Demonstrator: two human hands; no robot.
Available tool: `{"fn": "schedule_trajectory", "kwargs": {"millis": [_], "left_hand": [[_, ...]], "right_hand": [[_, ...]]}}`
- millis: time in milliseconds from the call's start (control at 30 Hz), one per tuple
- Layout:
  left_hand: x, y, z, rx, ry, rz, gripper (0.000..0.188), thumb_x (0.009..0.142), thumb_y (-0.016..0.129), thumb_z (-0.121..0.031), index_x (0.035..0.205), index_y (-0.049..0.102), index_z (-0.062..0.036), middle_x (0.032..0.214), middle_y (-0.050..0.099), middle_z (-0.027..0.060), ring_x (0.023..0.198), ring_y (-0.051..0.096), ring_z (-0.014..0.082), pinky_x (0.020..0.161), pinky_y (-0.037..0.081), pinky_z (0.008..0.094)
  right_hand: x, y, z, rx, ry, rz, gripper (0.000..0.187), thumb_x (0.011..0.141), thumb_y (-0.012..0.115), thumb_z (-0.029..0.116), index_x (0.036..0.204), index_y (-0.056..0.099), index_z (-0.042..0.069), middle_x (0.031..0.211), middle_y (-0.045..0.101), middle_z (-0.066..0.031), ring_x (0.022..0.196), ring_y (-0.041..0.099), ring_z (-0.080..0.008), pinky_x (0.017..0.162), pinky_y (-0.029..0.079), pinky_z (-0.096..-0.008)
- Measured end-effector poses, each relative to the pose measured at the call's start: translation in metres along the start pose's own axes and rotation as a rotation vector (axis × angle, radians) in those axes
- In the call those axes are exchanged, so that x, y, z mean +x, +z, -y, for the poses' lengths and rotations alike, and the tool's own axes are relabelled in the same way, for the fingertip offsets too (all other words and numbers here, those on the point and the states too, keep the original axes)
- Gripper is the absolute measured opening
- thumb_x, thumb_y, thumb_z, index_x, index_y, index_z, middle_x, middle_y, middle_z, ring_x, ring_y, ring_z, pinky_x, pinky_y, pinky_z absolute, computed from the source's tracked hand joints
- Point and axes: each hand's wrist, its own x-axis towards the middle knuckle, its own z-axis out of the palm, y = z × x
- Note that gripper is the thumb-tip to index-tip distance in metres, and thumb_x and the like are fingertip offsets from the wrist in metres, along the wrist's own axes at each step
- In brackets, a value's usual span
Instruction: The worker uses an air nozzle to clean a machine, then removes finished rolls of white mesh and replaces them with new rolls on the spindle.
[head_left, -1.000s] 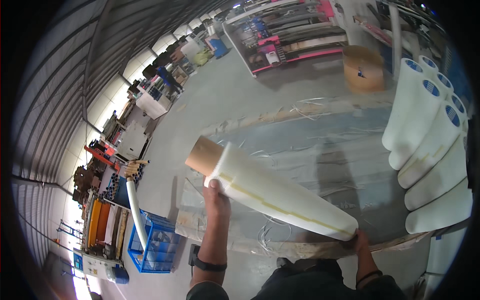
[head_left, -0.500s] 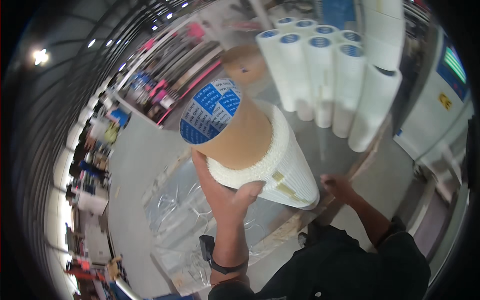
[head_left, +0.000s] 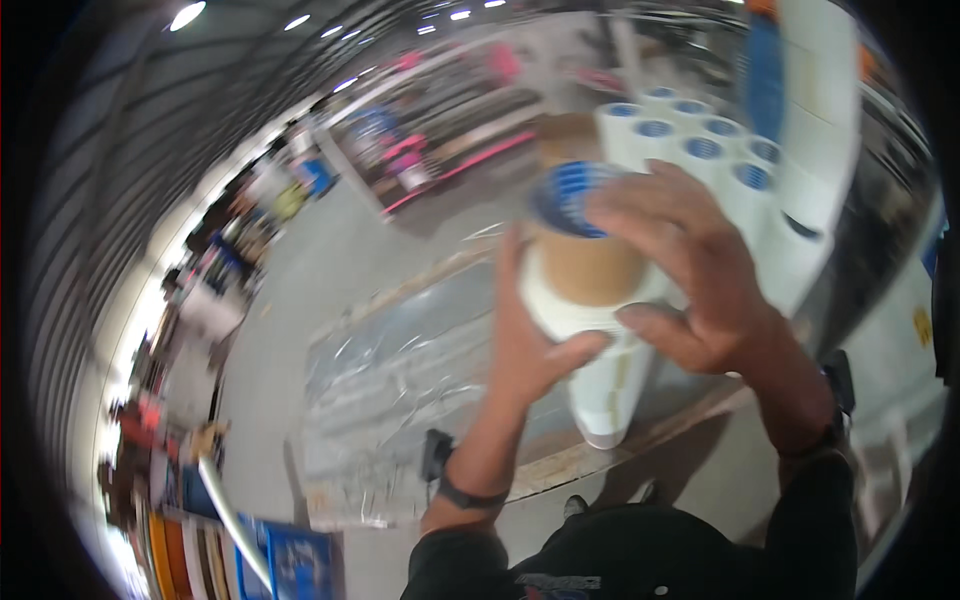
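Observation:
A tall white roll (head_left: 612, 372) wound on a brown cardboard core (head_left: 592, 268) stands almost upright in front of me, its lower end at the low platform. The core sticks out of the top, and its blue-patterned inside is partly covered by fingers. My left hand (head_left: 530, 345) is closed round the roll's left side, thumb across the front. From the right, my right hand (head_left: 690, 265) curls over the core's rim, with its thumb against the roll's upper side. Motion smears both the right fingers and the core's top.
Several similar white rolls (head_left: 640, 140) stand close together behind, on the right. The platform (head_left: 400, 370) is covered with wrinkled clear plastic. A blue crate (head_left: 300, 560) is at lower left; a rack with pink edging (head_left: 470, 165) stands farther back. A pale machine (head_left: 890, 340) is at right.
The roll has swung from a slant to nearly upright, farther right in view. My right hand has come up from beside its lower end onto the core's top. The left hand keeps its hold.

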Motion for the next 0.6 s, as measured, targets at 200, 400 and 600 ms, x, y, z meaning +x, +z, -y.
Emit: {"fn": "schedule_trajectory", "kwargs": {"millis": [200, 400, 600], "left_hand": [[-0.003, 0.018, -0.009, 0.224, 0.033, -0.045, 0.132, 0.052, 0.088, -0.051, 0.148, 0.015, 0.0043, 0.139, 0.042, 0.0266, 0.128, 0.046, 0.0382, 0.106, 0.036, 0.0408], [-0.002, 0.037, -0.008, 0.193, 0.045, -0.077, 0.134, 0.052, 0.086, -0.056, 0.148, 0.015, 0.0035, 0.139, 0.043, 0.0252, 0.129, 0.046, 0.0369, 0.106, 0.036, 0.0408], [0.001, 0.032, -0.005, 0.134, 0.026, -0.120, 0.137, 0.052, 0.087, -0.055, 0.149, 0.010, 0.0021, 0.137, 0.044, 0.0233, 0.126, 0.047, 0.0353, 0.105, 0.036, 0.0403]], "right_hand": [[0.007, -0.002, -0.022, -0.041, -0.093, -0.011, 0.044, 0.068, 0.072, 0.014, 0.109, 0.061, 0.002, 0.083, 0.059, -0.0145, 0.081, 0.057, -0.0388, 0.092, 0.044, -0.0510], [-0.003, -0.001, -0.038, 0.035, -0.157, -0.159, 0.035, 0.068, 0.073, 0.014, 0.100, 0.063, 0.004, 0.077, 0.052, -0.0103, 0.073, 0.053, -0.0338, 0.077, 0.047, -0.0485], [0.004, 0.008, -0.040, 0.038, -0.146, -0.144, 0.036, 0.067, 0.074, 0.013, 0.100, 0.063, 0.004, 0.080, 0.049, -0.0093, 0.073, 0.051, -0.0315, 0.075, 0.047, -0.0471]]}}
